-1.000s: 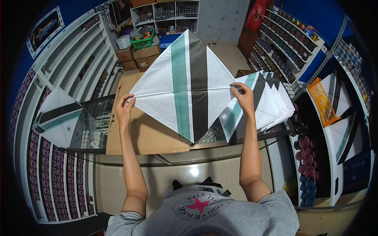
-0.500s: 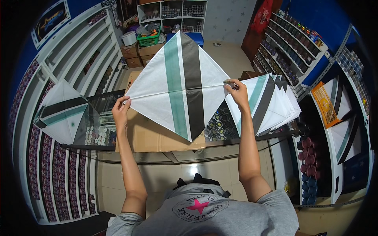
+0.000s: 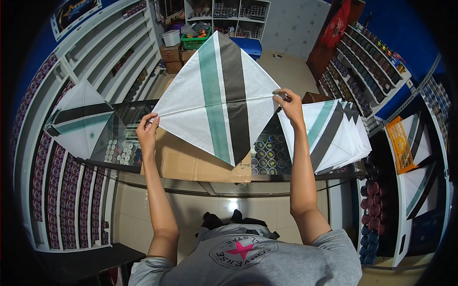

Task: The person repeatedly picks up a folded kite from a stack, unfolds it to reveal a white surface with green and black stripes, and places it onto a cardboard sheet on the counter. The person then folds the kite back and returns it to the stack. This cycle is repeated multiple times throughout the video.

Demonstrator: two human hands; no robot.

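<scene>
A white diamond kite [image 3: 183, 97] with a teal stripe and a black stripe is stretched between my hands, above a sheet of cardboard [image 3: 200, 164]. My left hand [image 3: 148, 131] pinches its left corner between thumb and fingers. At the opposite corner, my right hand [image 3: 290, 106] grips the kite's edge, thumb against fingers. A thin spar runs across it from corner to corner. To the right lies a pile of similar kites [image 3: 329, 136], fanned out on the glass counter. Another stack of kites [image 3: 78, 124] sits at the counter's left end.
The glass-topped counter [image 3: 281, 177] holds round tins [image 3: 265, 157] and white spools [image 3: 119, 151] under its top. Shelving [image 3: 119, 52] stands on the left, a thread rack [image 3: 367, 62] on the right. An orange basket [image 3: 400, 143] with kites is at far right.
My view has shifted slightly, so the room sits a little further right. Both hands keep hold of the kite, which has tilted slightly at its right corner.
</scene>
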